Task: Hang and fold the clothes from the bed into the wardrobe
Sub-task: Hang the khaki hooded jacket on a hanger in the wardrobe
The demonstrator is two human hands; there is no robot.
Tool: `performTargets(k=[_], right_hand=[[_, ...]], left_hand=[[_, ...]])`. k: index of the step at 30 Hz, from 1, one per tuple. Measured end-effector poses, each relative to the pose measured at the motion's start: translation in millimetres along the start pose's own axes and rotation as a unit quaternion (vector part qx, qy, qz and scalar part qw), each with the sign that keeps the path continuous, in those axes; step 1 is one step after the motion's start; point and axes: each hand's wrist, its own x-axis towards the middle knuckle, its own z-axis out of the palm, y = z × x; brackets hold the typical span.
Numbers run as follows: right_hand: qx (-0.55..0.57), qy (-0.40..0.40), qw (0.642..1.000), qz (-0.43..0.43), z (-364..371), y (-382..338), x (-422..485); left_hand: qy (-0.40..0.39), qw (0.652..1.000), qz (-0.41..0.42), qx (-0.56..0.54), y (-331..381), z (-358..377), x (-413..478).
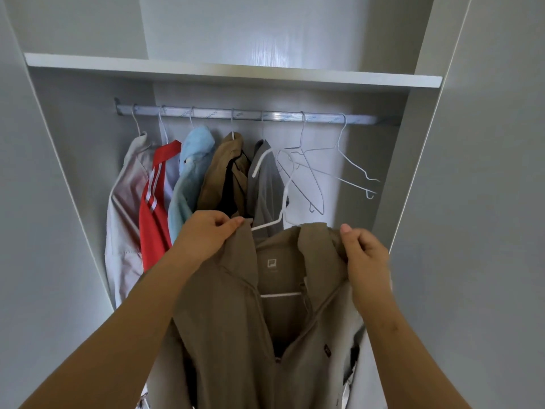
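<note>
We hold the brown jacket point(236, 305) near us, low before the wardrobe point(413, 178), draped on a white hanger point(283, 199). The left hand point(206, 234) pinches the jacket's left shoulder, fingers curled on the cloth. The right hand point(365, 249) grips the right shoulder likewise. The hook rises between the hands, up and far toward the rail point(280, 116), whose axis runs left to right. Both arms reach forward, about equally near. We judge the open slot to lie between the grey garment point(265, 184) and the empty wire hangers point(312, 172).

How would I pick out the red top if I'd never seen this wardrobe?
Find the metal rail under the wardrobe shelf. The red top hangs second from its left end, between a pale beige garment and a light blue one. It alone has white stripes.
</note>
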Motion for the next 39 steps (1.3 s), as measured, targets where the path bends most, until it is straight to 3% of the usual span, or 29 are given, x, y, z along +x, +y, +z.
performTargets(k=[2, 5, 7, 10, 12, 18, 31, 39], right_hand=[[0.007, -0.008, 1.000, 0.009, -1, -5, 0], [-0.204, 0.051, 0.975, -0.070, -9, -7, 5], [-0.288, -0.026, 0.954, -0.077, -10, -12, 7], [-0.293, -0.195, 0.936, -0.008, -4, -16, 3], [-0.315, -0.211, 0.926, -0.002, -3, -13, 1], [-0.274, -0.161, 0.945, 0.076, -11, -2, 8], [-0.160, -0.120, 0.937, 0.288, -53, 11, 6], [-0.112, -0.159, 0.922, 0.334, -36, 18, 12]], left_hand=[[0.017, 0.999, 0.031, -0.005, 2, -2, 0], [0.025, 0.997, 0.072, -0.018, 4, 0, 0], [0.030, 0.996, 0.083, -0.026, 3, 3, 1], [0.025, 0.996, 0.086, -0.009, 2, 13, 0], [0.020, 0.995, 0.096, 0.007, 3, 19, -3], [-0.065, 0.993, 0.066, 0.071, 6, 30, -6], [-0.016, 0.999, 0.001, -0.048, 5, 58, 6], [-0.022, 0.997, -0.037, -0.058, -4, 75, 26]])
